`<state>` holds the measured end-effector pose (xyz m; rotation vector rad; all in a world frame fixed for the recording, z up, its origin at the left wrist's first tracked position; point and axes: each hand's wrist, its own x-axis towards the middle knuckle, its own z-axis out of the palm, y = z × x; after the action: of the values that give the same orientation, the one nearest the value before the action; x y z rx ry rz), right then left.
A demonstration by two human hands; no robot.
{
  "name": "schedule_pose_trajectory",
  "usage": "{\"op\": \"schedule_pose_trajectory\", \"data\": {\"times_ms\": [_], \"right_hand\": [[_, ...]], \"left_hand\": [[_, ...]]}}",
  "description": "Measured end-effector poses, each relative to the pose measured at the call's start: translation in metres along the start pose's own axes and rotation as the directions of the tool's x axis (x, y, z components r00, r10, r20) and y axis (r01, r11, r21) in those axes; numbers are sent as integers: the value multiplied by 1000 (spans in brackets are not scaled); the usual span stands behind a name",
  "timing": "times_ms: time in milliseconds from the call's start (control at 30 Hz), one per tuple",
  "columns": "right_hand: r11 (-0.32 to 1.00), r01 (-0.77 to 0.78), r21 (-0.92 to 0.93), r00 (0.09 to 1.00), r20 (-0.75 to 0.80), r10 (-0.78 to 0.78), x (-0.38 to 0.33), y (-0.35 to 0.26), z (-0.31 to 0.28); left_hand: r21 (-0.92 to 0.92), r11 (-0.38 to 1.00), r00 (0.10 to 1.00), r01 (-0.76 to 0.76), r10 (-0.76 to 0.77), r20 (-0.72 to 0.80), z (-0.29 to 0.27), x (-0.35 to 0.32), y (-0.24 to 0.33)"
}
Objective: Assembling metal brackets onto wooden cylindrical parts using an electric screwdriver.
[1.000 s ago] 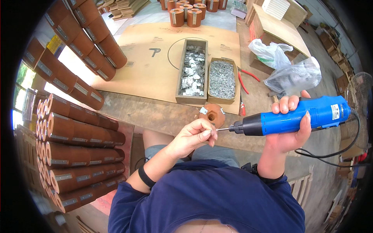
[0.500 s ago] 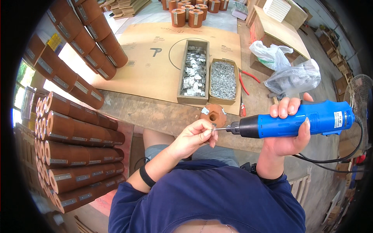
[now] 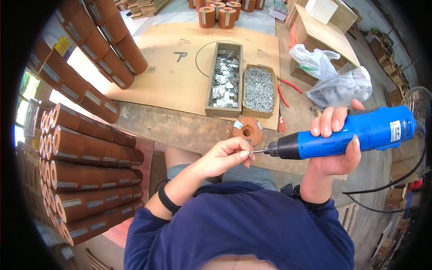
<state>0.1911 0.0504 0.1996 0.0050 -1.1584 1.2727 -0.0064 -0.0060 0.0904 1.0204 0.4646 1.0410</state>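
Blue electric screwdriver [image 3: 355, 133] gripped by right hand [image 3: 335, 144]; left hand [image 3: 225, 156] pinches a screw [image 3: 254, 152] at its tip.

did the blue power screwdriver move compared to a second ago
Yes, slightly. The blue power screwdriver in the right hand has tilted: its rear end sits lower and further right against the clear plastic bag, while its tip stays at the left hand.

Bright daylight, sharp, fisheye-bent edges
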Motion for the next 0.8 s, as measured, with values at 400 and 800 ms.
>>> {"op": "schedule_pose_trajectory", "data": {"times_ms": [400, 800], "right_hand": [[998, -7, -65, 996, 94, 13, 3, 4, 3], [943, -17, -331, 999, 23, 26, -4, 24, 17]], "left_hand": [[528, 848, 998, -44, 58, -10, -4, 5, 13], [944, 310, 901, -111, 433, -36, 1, 19, 5]]}}
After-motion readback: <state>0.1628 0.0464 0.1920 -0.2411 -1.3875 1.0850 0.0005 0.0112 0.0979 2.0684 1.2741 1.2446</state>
